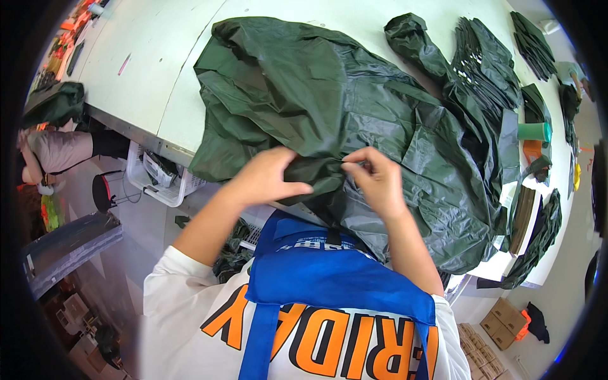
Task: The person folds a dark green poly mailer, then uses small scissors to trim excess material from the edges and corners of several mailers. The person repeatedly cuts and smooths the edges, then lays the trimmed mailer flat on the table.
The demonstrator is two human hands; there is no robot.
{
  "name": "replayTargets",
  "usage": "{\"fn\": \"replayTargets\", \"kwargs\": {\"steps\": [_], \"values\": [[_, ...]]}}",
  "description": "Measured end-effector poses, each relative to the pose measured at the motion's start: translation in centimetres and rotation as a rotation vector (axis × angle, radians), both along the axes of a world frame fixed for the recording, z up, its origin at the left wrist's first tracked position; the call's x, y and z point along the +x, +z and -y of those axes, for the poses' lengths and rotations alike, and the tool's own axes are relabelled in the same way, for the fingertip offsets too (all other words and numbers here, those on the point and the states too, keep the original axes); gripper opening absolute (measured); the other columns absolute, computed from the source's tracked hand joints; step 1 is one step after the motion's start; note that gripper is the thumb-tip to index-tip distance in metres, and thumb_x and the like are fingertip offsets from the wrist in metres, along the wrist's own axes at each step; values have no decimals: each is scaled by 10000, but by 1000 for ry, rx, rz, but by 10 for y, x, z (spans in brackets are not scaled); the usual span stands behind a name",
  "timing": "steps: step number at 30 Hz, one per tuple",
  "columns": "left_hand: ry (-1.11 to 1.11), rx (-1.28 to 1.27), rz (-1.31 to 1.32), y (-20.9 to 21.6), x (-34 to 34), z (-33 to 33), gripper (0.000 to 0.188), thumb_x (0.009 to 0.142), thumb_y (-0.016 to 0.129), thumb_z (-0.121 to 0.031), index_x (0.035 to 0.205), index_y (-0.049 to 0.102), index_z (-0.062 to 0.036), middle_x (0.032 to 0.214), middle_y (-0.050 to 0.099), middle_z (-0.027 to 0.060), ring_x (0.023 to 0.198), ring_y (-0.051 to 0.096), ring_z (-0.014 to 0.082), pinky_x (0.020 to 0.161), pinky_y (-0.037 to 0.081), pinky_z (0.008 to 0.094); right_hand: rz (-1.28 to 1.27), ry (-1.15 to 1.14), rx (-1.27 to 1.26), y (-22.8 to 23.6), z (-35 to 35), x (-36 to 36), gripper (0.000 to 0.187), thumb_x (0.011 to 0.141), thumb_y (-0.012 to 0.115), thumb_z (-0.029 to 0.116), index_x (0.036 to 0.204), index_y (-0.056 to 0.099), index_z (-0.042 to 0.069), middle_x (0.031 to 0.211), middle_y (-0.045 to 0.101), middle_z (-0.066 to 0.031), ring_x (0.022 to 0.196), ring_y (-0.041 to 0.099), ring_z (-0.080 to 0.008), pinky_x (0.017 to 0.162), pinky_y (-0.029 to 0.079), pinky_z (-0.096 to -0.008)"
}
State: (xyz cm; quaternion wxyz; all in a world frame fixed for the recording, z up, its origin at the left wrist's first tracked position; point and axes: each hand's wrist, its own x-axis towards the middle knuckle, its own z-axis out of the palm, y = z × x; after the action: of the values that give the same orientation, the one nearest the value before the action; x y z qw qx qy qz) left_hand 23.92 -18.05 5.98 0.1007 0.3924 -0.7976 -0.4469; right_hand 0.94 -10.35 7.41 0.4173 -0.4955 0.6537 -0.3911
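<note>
A large dark green garment (pixel 380 120) of shiny, coated fabric lies crumpled across the white table in front of me. One of its sleeves (pixel 418 47) stretches toward the far right. My right hand (pixel 380 183) pinches the garment with thumb and forefinger at a seam near its front edge. Just left of that spot, my left hand (pixel 269 177) rests on a fold of the same fabric, its thumb spread well apart from the forefinger. The other left fingertips are partly hidden by cloth.
Stacks of folded dark green pieces (pixel 484 63) lie at the far right. Beside them stands a green cylinder (pixel 535 131). A white plastic basket (pixel 161 180) sits below the table's left edge (pixel 139 136). A pen (pixel 124 64) lies far left. Another person (pixel 60 151) is at left.
</note>
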Motion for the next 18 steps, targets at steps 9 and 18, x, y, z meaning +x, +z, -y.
{"fn": "replayTargets", "kwargs": {"steps": [9, 18], "values": [[-133, -100, 299, -46, 153, 48, 297, 731, 701, -136, 1001, 581, -106, 1019, 617, 106, 1036, 536, 321, 893, 427, 386, -1248, -1275, 550, -123, -307, -287, 749, 710, 792, 328, 1245, 476, -90, 1177, 569, -262, 1095, 540, -405, 955, 427, -448], [-188, -306, 683, -77, 115, 18, 581, 707, 743, -153, 1228, 487, -163, 1157, 546, 81, 1127, 480, 322, 922, 395, 443, -200, -1736, 582, -185, -429, -315, 349, 802, 738, 286, 993, 601, 27, 926, 636, -96, 778, 575, -217, 714, 474, -358]]}}
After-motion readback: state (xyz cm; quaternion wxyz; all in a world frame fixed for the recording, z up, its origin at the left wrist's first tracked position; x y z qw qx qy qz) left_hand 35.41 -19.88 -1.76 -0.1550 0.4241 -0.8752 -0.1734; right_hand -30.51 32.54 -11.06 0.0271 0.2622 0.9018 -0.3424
